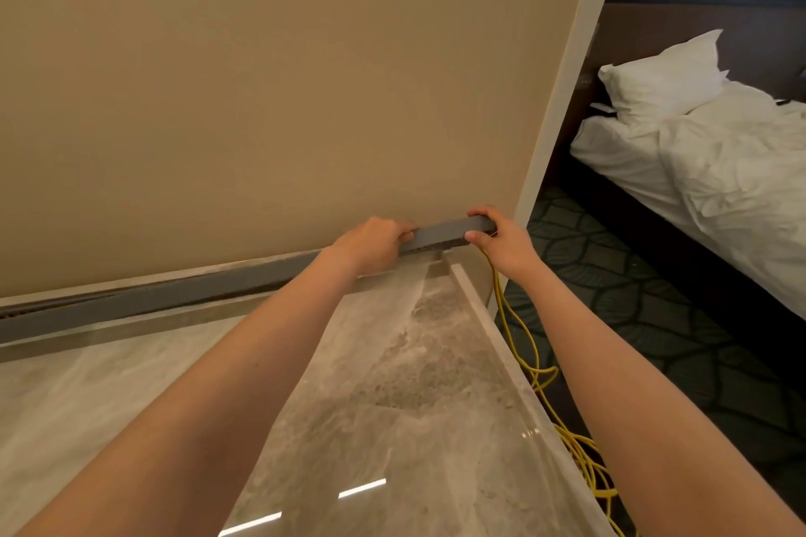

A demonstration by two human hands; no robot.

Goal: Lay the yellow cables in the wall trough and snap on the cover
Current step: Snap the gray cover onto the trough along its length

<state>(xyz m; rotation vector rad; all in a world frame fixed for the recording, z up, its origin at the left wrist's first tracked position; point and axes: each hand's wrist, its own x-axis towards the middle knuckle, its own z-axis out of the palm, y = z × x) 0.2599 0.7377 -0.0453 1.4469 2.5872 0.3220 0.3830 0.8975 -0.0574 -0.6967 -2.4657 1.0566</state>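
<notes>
A long grey cable trough [144, 301] runs along the foot of the beige wall, on the back ledge of a marble counter. Its right end section [440, 236] sits near the wall's corner. My left hand [373, 244] grips that section at its left, fingers curled over the top. My right hand [501, 242] grips its right end, thumb on the front face and fingers over the top. Yellow cables [521, 344] come out below my right hand, hang down the counter's side and pile up on the floor [584, 462].
The glossy marble counter [392, 384] fills the foreground, its right edge dropping to dark patterned carpet [654, 318]. A bed with white sheets and a pillow [667, 74] stands at the right, past a white wall trim [562, 92].
</notes>
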